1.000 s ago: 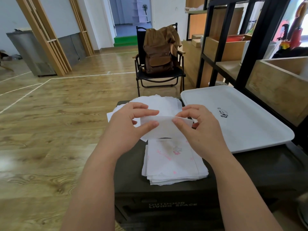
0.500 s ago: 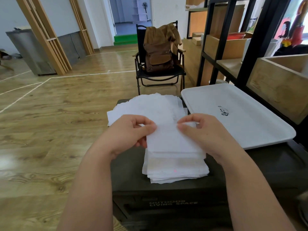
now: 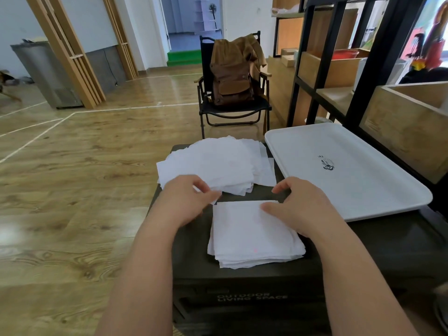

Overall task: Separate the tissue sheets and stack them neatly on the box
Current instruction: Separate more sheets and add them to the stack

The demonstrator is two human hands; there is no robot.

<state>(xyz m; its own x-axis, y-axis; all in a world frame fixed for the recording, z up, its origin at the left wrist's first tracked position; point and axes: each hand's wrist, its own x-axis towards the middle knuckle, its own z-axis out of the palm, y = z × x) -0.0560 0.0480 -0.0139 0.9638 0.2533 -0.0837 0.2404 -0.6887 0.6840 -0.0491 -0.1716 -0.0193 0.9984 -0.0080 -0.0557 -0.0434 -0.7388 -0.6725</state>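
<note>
A squared stack of white tissue sheets (image 3: 254,235) lies on the near part of the dark box lid (image 3: 378,248). Behind it a loose, fanned pile of tissue sheets (image 3: 218,161) covers the far part of the lid. My left hand (image 3: 184,202) hovers left of the stack's far left corner. Its fingers are loosely curled over the loose pile's near edge, and its thumb tip is at the stack's corner. My right hand (image 3: 303,207) rests at the stack's far right corner. Its thumb lies on the top sheet and its fingers are relaxed.
A white tray (image 3: 344,170) lies on the box to the right, against a black shelf frame (image 3: 358,93) with wooden crates. A folding chair (image 3: 232,112) with a brown backpack (image 3: 232,76) stands behind the box. Wooden floor stretches to the left.
The sheet I held up between both hands now lies flat on the near stack. Both hands have dropped to the stack's far corners and let go of it.
</note>
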